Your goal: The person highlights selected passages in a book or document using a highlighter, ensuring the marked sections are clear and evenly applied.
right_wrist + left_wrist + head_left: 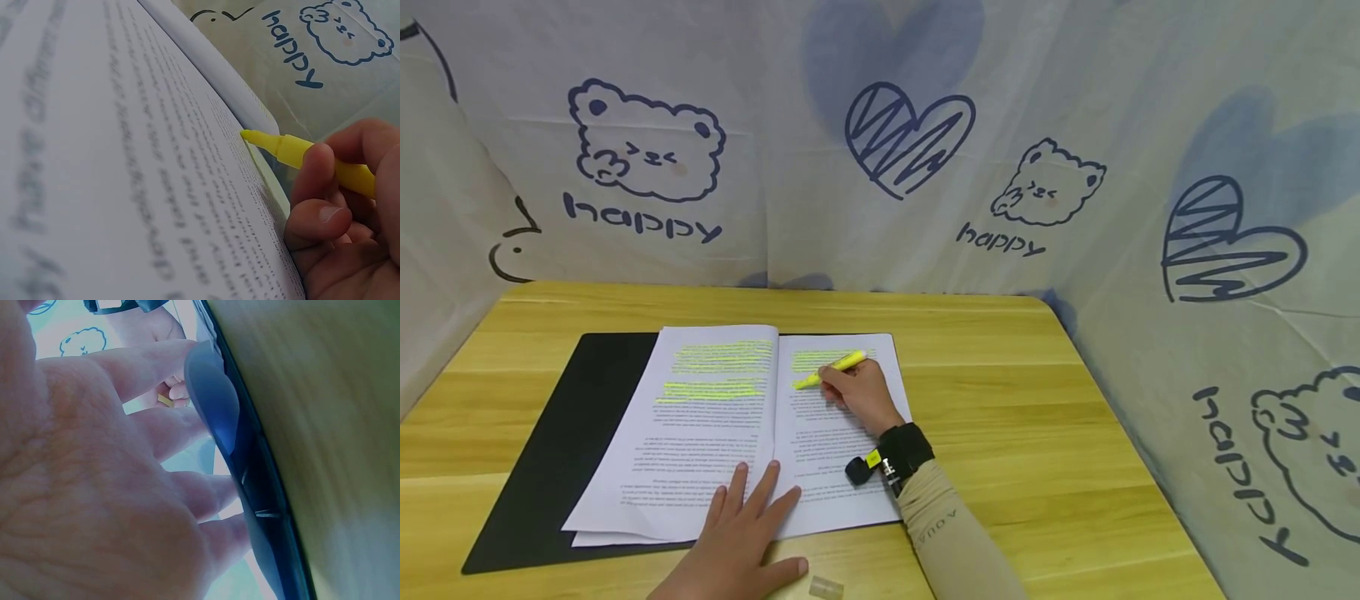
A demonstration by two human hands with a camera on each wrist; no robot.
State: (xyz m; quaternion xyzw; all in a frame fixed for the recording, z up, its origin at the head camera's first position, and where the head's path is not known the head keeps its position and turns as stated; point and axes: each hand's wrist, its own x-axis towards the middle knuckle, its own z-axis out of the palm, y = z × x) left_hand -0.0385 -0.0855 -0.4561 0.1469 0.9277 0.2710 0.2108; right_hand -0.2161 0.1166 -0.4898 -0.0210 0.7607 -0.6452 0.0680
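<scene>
My right hand grips a yellow highlighter, its tip at the start of a text line on the right-hand page. In the right wrist view the highlighter is pinched between thumb and fingers, tip right at the paper. Yellow strokes cover the upper lines of this page and of the left-hand page. My left hand lies with fingers spread on the lower edge of the pages near the fold. From its wrist camera, the left fingers reach over the page edge.
Under the pages lies a black folder, showing mostly on the left. A small clear cap is on the wooden table beside the left thumb. A printed cloth hangs behind and along both sides.
</scene>
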